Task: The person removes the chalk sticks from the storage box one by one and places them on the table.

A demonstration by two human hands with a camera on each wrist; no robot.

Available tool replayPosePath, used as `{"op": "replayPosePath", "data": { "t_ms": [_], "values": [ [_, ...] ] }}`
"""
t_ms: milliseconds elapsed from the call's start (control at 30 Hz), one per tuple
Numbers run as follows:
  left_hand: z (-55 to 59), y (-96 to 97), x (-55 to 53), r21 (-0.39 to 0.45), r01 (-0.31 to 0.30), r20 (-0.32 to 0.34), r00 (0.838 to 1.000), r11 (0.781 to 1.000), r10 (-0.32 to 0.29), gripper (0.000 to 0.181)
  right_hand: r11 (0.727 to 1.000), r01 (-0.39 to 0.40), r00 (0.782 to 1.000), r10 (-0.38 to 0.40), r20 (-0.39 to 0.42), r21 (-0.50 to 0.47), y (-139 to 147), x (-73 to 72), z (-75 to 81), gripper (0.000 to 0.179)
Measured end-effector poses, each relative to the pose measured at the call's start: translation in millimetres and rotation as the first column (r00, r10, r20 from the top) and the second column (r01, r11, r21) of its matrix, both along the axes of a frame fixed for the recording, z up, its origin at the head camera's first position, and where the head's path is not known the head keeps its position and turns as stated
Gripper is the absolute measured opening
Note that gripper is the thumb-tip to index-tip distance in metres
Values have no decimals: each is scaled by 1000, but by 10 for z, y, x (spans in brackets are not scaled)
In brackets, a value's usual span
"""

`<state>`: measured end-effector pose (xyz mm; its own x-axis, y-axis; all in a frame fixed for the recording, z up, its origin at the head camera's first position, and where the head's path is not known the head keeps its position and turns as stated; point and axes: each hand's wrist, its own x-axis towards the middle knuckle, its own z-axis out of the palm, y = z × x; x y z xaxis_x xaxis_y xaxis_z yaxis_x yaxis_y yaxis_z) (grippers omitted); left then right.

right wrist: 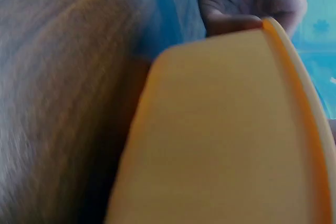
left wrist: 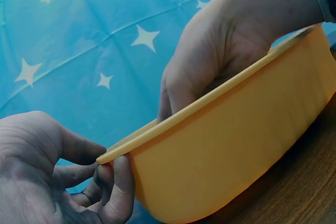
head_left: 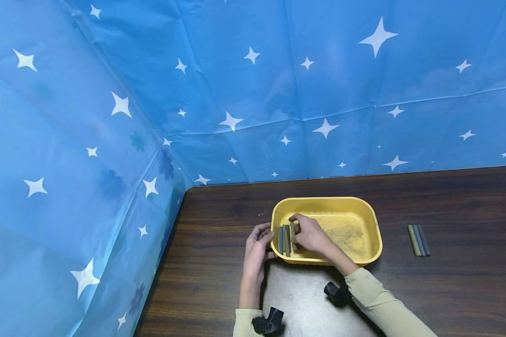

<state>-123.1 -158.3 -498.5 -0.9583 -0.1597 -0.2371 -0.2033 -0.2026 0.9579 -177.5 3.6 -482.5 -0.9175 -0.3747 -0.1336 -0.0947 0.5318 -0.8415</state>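
Observation:
A yellow plastic basin (head_left: 326, 202) sits on the dark wooden table. My left hand (head_left: 256, 255) grips its left rim, thumb on top and fingers beneath, as the left wrist view shows on the basin's wall (left wrist: 226, 145). Reaching inside, my right hand (head_left: 312, 235) pinches an upright-lying brownish chalk stick (head_left: 293, 236) between thumb and fingers. Just left of it, a blue chalk stick (head_left: 281, 239) and dull brown chalk sticks (head_left: 287, 241) lie side by side against the basin's left wall. In the left wrist view, the basin wall hides the right fingertips.
To the right of the basin, several chalk sticks (head_left: 419, 240), yellowish and blue-grey, lie together on the table (head_left: 468, 276). Dusty residue marks the basin's floor. A blue curtain (head_left: 278, 93) with white stars hangs behind and at the left.

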Motion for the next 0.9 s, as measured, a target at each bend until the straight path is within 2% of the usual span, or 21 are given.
{"op": "replayPosePath", "data": {
  "t_ms": [233, 367, 633, 900],
  "values": [
    [-5, 6, -5, 3, 0, -1, 1000, 1000, 0, 37, 989, 27, 996, -14, 89, -145, 203, -40, 126, 59],
    [0, 11, -3, 4, -2, -1, 1000, 1000, 2, 37, 980, 27, 994, -6, 108, -195, 342, -64, 211, 59],
    [-8, 14, -3, 2, -1, -2, 1000, 1000, 1, 37, 966, 20, 997, 0, 77, -256, 631, -64, 328, 58],
    [-26, 14, -12, -1, -1, -2, 1000, 1000, 1, 38, 970, 31, 999, -19, 50, -240, 891, -30, 383, 55]
  ]
}}
